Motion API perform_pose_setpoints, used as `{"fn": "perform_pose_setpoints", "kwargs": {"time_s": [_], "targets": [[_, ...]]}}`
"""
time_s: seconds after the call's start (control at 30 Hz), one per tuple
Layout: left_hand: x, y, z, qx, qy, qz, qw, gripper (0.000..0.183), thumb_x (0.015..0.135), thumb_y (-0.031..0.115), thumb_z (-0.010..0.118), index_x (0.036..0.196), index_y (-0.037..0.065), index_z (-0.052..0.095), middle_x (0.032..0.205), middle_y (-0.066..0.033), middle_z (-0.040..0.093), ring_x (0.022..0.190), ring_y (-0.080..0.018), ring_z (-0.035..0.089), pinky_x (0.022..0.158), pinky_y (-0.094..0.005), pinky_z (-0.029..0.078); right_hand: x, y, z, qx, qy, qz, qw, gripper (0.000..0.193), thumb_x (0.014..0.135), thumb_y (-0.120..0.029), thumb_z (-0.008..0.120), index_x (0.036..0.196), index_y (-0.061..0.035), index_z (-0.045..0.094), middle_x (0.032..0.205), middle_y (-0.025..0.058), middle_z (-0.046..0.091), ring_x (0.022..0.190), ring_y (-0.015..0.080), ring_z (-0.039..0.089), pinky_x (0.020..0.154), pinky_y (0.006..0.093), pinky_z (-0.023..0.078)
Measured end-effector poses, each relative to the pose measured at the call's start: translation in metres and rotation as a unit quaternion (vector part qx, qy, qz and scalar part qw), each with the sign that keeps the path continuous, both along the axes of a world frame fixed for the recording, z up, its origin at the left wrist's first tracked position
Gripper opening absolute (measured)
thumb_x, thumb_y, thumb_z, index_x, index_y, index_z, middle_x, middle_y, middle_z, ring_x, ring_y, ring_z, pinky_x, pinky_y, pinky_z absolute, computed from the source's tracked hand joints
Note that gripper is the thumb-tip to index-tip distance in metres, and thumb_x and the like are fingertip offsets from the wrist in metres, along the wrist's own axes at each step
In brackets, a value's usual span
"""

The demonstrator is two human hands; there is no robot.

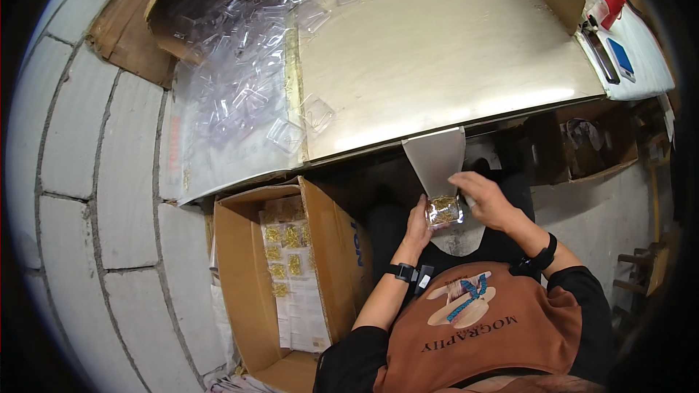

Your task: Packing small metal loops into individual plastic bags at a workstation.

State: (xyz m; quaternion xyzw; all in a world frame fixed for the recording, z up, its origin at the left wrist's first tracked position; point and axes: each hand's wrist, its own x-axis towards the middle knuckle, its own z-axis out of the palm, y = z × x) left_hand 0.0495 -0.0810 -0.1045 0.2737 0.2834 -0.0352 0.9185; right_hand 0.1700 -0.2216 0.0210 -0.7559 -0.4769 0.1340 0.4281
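Note:
My left hand (418,227) is closed around the side of a small clear plastic box (456,221) that holds thin gold-coloured metal pieces (442,208). The box sits right at the lower end of a white chute (435,156) which slopes down from the table edge. Just right of the box is my right hand (486,199), its fingers stretched toward the chute's right edge and apart from the thumb. Nothing clearly shows in that hand. The pieces in the box are too small to tell their exact kind.
A pale-topped table (437,44) spans the front. Loose clear plastic boxes (247,65) pile up at its left. Beside my left arm, a cardboard carton (240,269) contains filled boxes (293,265). A blue scale (621,57) lies far right, above another carton (619,149).

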Motion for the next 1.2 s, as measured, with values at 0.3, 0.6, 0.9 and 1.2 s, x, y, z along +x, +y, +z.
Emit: {"fn": "perform_pose_setpoints", "kwargs": {"time_s": [0.3, 0.6, 0.9, 1.2], "targets": [[0.011, -0.008, 0.011, -0.013, 0.0, -0.004, 1.0, 0.049, 0.098, 0.042, 0.035, 0.122, 0.002, 0.05, 0.112, -0.0121, 0.061, 0.098, -0.0241, 0.062, 0.08, -0.0394, 0.053, 0.0, -0.001, -0.004, -0.123, -0.034, 0.131, 0.983, 0.046, 0.071, 0.002, 0.059, 0.116, -0.0063, 0.057, 0.114, 0.0139, 0.059, 0.106, 0.0336, 0.056, 0.087, 0.0385, 0.048], [-0.006, 0.028, -0.023, 0.073, 0.018, -0.002, 0.997, 0.027, 0.093, 0.021, 0.05, 0.111, 0.001, 0.052, 0.1, -0.012, 0.063, 0.081, -0.0236, 0.066, 0.055, -0.0358, 0.058, 0.225, -0.013, 0.068, 0.037, -0.235, -0.16, 0.958, 0.057, 0.074, 0.001, 0.057, 0.129, -0.009, 0.049, 0.129, 0.0152, 0.052, 0.116, 0.0306, 0.052, 0.095, 0.034, 0.044], [0.003, 0.04, -0.04, 0.052, 0.036, 0.038, 0.997, 0.027, 0.093, 0.016, 0.049, 0.112, -0.003, 0.052, 0.101, -0.0158, 0.061, 0.082, -0.0276, 0.065, 0.056, -0.0395, 0.058, 0.507, -0.026, 0.049, -0.274, -0.234, -0.312, 0.879, 0.068, 0.094, -0.045, 0.036, 0.145, -0.0032, 0.018, 0.151, 0.017, 0.014, 0.141, 0.029, 0.012, 0.115, 0.0371, 0.013], [0.01, 0.04, -0.048, 0.016, 0.091, 0.108, 0.99, 0.027, 0.092, 0.017, 0.05, 0.11, -0.003, 0.054, 0.1, -0.0144, 0.061, 0.082, -0.0261, 0.065, 0.057, -0.0392, 0.058, 0.428, 0.087, 0.049, -0.31, -0.224, -0.144, 0.913, 0.074, 0.094, -0.051, 0.033, 0.144, 0.0009, 0.017, 0.151, 0.0213, 0.012, 0.141, 0.0333, 0.008, 0.115, 0.0423, 0.011]]}}
